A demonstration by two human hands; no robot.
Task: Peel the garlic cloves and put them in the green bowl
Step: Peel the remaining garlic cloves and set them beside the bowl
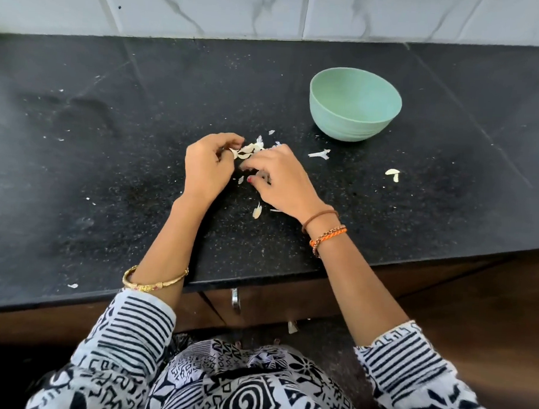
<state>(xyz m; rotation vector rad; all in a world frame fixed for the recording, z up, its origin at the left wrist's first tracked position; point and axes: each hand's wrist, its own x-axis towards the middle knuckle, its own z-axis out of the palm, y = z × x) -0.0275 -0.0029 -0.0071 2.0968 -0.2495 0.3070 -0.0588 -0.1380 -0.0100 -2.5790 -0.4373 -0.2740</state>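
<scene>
On the black speckled counter (109, 166), the left hand (206, 167) pinches a pale papery garlic clove (246, 150); the right hand (278, 180), fingers curled, seems to strip skin. Peeling appears underway; next, carry it right and farther to the round green bowl (355, 104).

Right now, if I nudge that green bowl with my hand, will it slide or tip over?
The green bowl looks thin and lets no contents show, so it's probably light. The counter seems polished, so it'd likely slide. Its narrow base under a wide rim suggests a high push might tip it.
</scene>
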